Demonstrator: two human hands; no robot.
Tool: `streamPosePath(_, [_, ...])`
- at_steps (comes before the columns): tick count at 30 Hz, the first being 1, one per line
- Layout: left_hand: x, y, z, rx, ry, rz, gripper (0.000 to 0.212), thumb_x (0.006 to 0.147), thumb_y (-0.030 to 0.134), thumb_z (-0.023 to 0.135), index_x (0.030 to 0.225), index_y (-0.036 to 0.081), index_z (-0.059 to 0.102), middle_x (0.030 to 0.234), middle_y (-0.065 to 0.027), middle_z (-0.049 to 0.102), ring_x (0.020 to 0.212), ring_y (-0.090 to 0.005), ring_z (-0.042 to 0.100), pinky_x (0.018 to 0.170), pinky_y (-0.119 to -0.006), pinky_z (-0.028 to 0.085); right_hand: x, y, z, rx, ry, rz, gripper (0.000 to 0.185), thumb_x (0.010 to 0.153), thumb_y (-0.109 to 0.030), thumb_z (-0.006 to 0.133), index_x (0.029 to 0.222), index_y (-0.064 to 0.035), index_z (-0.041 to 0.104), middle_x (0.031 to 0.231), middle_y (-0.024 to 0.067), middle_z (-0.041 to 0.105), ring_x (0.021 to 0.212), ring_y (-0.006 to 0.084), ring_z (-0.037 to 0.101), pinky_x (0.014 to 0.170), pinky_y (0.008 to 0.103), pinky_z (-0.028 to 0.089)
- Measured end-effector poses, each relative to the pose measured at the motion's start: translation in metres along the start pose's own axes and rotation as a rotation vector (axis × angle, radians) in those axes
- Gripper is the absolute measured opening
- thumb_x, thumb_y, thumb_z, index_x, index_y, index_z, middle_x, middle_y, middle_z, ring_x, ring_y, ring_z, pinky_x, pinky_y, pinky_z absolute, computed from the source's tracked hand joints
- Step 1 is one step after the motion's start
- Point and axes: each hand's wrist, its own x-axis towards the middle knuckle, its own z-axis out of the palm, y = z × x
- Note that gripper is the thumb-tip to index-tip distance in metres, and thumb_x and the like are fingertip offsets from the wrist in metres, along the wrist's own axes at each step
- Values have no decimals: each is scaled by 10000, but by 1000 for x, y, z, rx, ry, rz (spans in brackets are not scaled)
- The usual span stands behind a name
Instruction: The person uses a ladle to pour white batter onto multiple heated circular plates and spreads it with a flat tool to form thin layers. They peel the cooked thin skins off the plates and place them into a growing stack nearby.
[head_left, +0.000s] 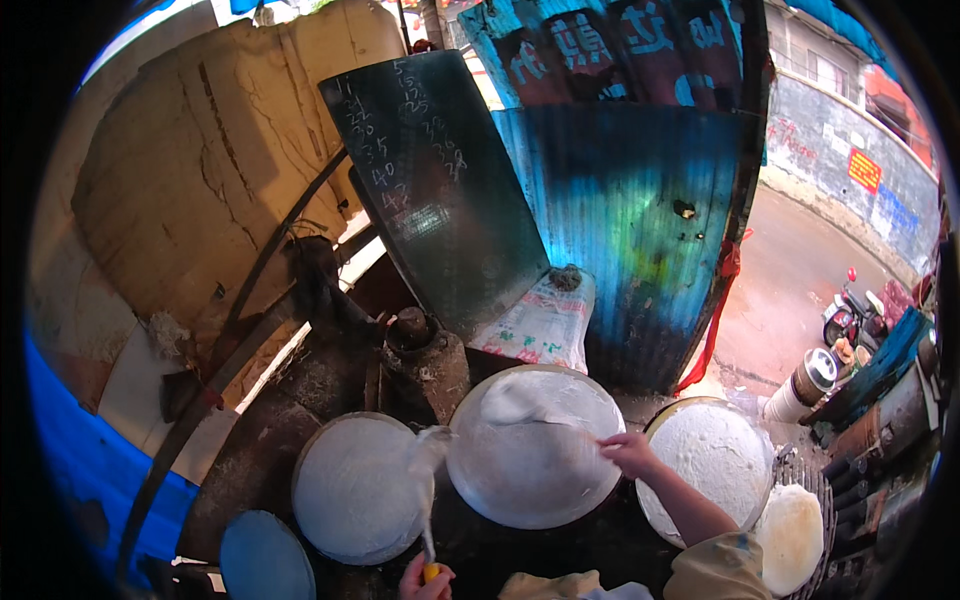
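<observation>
My left hand is closed around the yellow handle of a metal spatula. The spatula's broad white-smeared blade stands up between two round griddles. My right hand grips the thin handle of a pale, blurred spreading tool, whose head is over the far part of the middle griddle. A thin whitish film covers that griddle. To its left is another round griddle with a whitish layer. Under and beyond my right forearm, the right griddle bears a thicker, bubbly white layer.
A round pale flatbread lies on a slatted rack at lower right. A bluish disc is at lower left. Behind the griddles stand a sooty cylindrical vessel, a white woven sack, a chalkboard with figures and a corrugated metal sheet.
</observation>
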Motion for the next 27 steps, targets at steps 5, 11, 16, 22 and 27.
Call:
streamPosePath(5, [-6, 31, 30, -49, -245, -107, 53, 881, 102, 499, 915, 70, 475, 649, 1, 476, 393, -36, 338, 334, -166, 244, -6, -17, 31, 4, -62, 251, 224, 767, -152, 670, 973, -67, 650, 565, -12, 507, 403, 65, 398, 354, 219, 302])
streamPosePath(11, [-24, 28, 25, -326, -37, -73, 351, 890, 64, 441, 1238, 105, 418, 739, -59, 496, 415, -53, 357, 359, -172, 280, 21, -21, -29, 19, -258, 240, 239, 766, -149, 671, 986, -56, 659, 578, 2, 536, 428, 59, 446, 362, 202, 323])
streamPosePath(16, [-16, 23, 30, -431, 62, -70, 272, 903, 66, 435, 1173, 96, 451, 755, -38, 483, 429, -43, 342, 360, -163, 282, 9, -35, 15, -54, -373, 332, 228, 784, -188, 666, 990, -93, 649, 580, -13, 510, 424, 55, 403, 359, 197, 280])
streamPosePath(22, [-35, 9, 17, -427, 107, 35, 375, 850, -15, 491, 1194, 112, 413, 836, -31, 472, 450, -40, 349, 354, -151, 280, 42, -29, -23, 5, -438, 207, 193, 809, -192, 652, 971, -87, 637, 560, -31, 461, 424, 48, 397, 355, 216, 276])
streamPosePath(27, [-23, 23, 38, -508, 146, 8, 399, 786, -52, 533, 1135, 111, 429, 810, -34, 476, 442, -45, 347, 348, -162, 266, 33, -39, 8, -88, -651, 395, 211, 812, -221, 645, 980, -96, 625, 533, -22, 454, 389, 70, 386, 337, 224, 268])
